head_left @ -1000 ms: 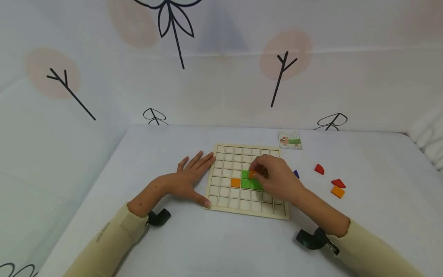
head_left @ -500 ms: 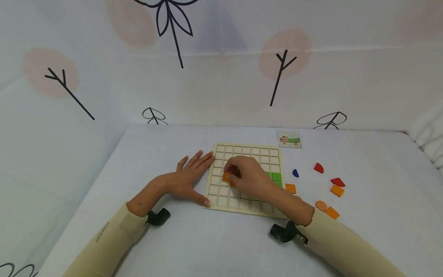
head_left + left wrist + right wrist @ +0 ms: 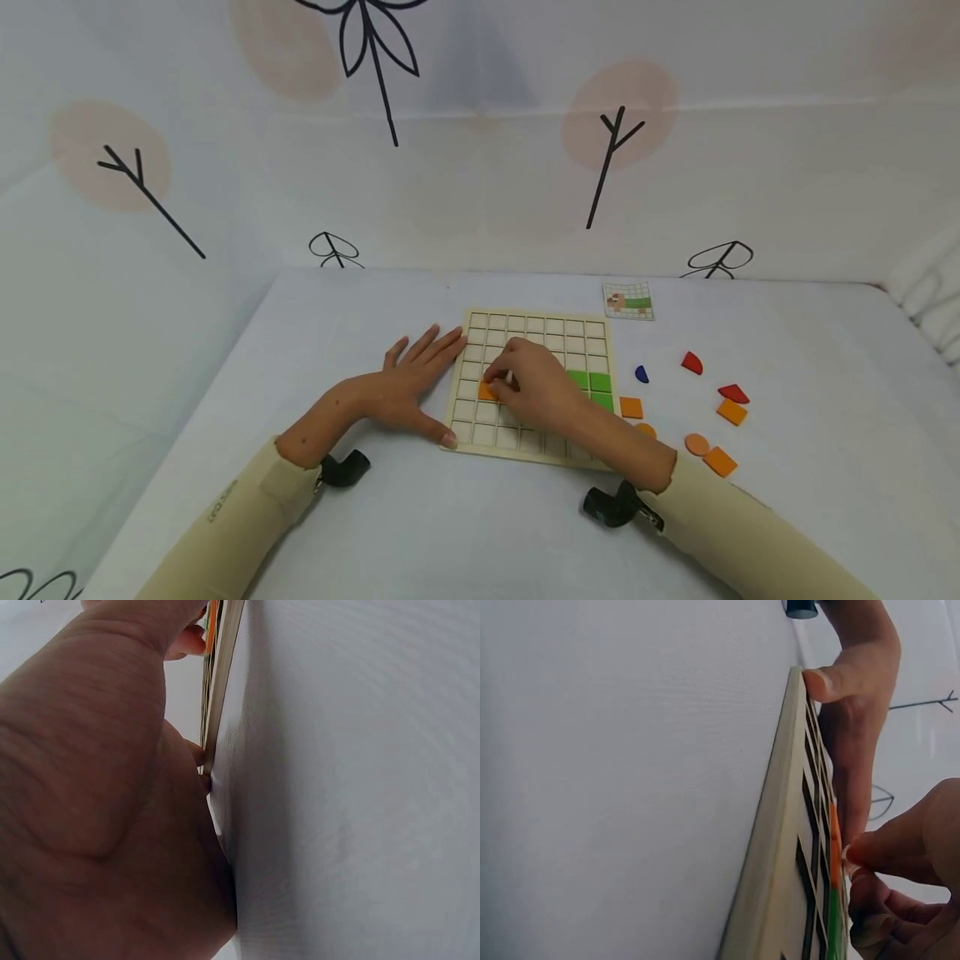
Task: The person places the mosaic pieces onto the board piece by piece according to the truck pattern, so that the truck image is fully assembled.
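On the table lies a wooden grid board [image 3: 528, 457]. My left hand [image 3: 401, 400] is spread along its left side, fingertips at the upper left edge and thumb at the lower left corner. My right hand [image 3: 536, 387] reaches over the board, thumb and fingers curled at an orange square tile [image 3: 487, 391] low over a cell left of the middle. In the right wrist view the fingertips come together right beside the orange tiles [image 3: 835, 817]. Green square tiles [image 3: 600, 382] sit in cells on the right of the board; the right hand hides the cells between.
Right of the board lie several loose pieces: an orange square [image 3: 631, 407], an orange disc [image 3: 696, 444], red pieces [image 3: 692, 363] and a small blue piece [image 3: 641, 374]. Behind them lies a picture card [image 3: 628, 301] with a gridded animal pattern.
My right hand has carried the orange tile leftward from above the green tiles and lowered it at the board, left of the earlier orange one. The left hand has stayed in place.
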Demonstrator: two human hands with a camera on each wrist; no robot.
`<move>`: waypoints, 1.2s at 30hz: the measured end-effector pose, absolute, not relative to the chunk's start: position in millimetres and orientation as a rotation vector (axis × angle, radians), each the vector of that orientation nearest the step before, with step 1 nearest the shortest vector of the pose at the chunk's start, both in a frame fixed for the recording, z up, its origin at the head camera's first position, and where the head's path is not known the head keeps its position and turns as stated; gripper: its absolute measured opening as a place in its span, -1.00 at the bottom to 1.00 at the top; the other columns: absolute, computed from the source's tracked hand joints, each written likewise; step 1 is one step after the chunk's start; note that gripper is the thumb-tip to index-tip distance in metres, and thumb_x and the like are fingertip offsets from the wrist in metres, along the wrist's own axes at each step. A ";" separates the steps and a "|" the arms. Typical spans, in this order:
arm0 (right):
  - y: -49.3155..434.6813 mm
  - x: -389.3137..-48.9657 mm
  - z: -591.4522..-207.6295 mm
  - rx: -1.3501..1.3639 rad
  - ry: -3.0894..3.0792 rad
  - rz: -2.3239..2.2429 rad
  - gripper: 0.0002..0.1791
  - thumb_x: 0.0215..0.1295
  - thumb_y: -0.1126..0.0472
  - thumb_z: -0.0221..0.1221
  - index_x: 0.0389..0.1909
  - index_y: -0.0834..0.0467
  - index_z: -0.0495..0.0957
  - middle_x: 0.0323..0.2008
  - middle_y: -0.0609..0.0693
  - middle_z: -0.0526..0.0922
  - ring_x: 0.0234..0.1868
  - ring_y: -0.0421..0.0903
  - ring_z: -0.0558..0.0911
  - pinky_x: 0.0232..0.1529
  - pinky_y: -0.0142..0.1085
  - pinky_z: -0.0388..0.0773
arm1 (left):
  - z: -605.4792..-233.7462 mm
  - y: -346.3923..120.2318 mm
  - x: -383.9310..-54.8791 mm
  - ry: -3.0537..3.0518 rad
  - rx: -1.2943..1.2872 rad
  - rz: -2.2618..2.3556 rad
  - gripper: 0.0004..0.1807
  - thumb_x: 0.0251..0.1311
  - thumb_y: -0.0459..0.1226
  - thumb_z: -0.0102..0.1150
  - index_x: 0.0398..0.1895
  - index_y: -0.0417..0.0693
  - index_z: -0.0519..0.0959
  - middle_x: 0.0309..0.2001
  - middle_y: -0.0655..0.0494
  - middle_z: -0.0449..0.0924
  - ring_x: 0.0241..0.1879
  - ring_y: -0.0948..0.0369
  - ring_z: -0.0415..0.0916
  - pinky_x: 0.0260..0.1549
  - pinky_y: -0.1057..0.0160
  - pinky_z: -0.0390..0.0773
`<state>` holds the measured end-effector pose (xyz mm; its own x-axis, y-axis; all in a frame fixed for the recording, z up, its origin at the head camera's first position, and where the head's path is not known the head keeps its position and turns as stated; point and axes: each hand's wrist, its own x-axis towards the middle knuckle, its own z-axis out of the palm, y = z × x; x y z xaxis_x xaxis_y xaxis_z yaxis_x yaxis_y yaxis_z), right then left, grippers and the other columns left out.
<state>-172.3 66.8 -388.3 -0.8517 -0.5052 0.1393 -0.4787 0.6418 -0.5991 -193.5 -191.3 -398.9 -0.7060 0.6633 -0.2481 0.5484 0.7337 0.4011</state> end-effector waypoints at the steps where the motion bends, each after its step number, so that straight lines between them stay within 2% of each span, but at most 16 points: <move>1: 69.5 -171.5 -388.9 -0.843 2.820 -1.011 -0.89 0.39 0.34 0.36 -0.15 0.19 0.82 -0.24 -0.03 0.63 -0.43 -0.23 0.48 -0.33 -0.34 0.52 | -398.8 -191.0 -193.6 2.558 0.934 0.425 0.49 0.05 0.38 0.46 0.77 0.08 -0.32 0.75 0.20 -0.50 0.70 -0.02 -0.66 0.51 -0.41 -0.44; 5: 88.6 -167.9 -389.0 -0.847 2.868 -1.028 -0.93 0.37 0.34 0.37 -0.21 0.16 0.80 -0.27 -0.07 0.62 -0.46 -0.25 0.47 -0.34 -0.33 0.52 | -399.7 -190.9 -193.7 2.560 0.936 0.422 0.49 0.03 0.39 0.47 0.77 0.08 -0.31 0.75 0.20 -0.50 0.70 -0.01 -0.66 0.51 -0.41 -0.44; 9: 119.5 -159.4 -383.4 -0.785 2.895 -1.030 -0.92 0.35 0.36 0.36 -0.26 0.12 0.77 -0.27 -0.12 0.64 -0.39 -0.22 0.51 -0.33 -0.31 0.54 | -400.0 -190.0 -193.3 2.568 0.930 0.399 0.51 0.01 0.41 0.47 0.77 0.08 -0.30 0.75 0.19 -0.51 0.70 -0.01 -0.65 0.52 -0.39 -0.45; 14: 162.7 -149.9 -377.0 -0.704 2.957 -0.971 -0.88 0.33 0.41 0.35 -0.23 0.13 0.76 -0.24 -0.11 0.67 -0.33 -0.17 0.56 -0.31 -0.31 0.57 | -398.0 -188.3 -191.6 2.571 0.917 0.406 0.52 -0.03 0.40 0.50 0.77 0.04 -0.26 0.75 0.16 -0.49 0.70 -0.02 -0.64 0.53 -0.38 -0.47; 20: 203.1 -142.1 -379.5 -0.655 2.985 -0.882 -0.86 0.29 0.36 0.40 -0.16 0.14 0.77 -0.23 -0.12 0.67 -0.32 -0.20 0.54 -0.39 -0.37 0.50 | -397.3 -186.9 -189.4 2.575 0.905 0.401 0.53 -0.05 0.41 0.51 0.76 0.02 -0.24 0.75 0.15 -0.50 0.70 -0.02 -0.65 0.53 -0.37 -0.48; 27: 217.2 -140.1 -387.0 -0.596 2.935 -0.849 -0.78 0.21 0.26 0.53 -0.16 0.15 0.75 -0.23 -0.11 0.65 -0.34 -0.20 0.55 -0.39 -0.39 0.55 | -399.5 -187.8 -189.0 2.589 0.904 0.398 0.53 -0.06 0.41 0.52 0.76 0.01 -0.23 0.75 0.14 -0.50 0.70 -0.02 -0.64 0.52 -0.38 -0.46; 36: 220.6 -138.3 -386.8 -0.591 2.887 -0.825 -0.79 0.22 0.31 0.52 -0.23 0.10 0.67 -0.22 -0.10 0.59 -0.29 -0.18 0.57 -0.28 -0.38 0.60 | -401.0 -188.4 -190.4 2.589 0.907 0.392 0.54 -0.07 0.44 0.50 0.76 0.05 -0.24 0.75 0.18 -0.51 0.70 0.00 -0.66 0.53 -0.36 -0.48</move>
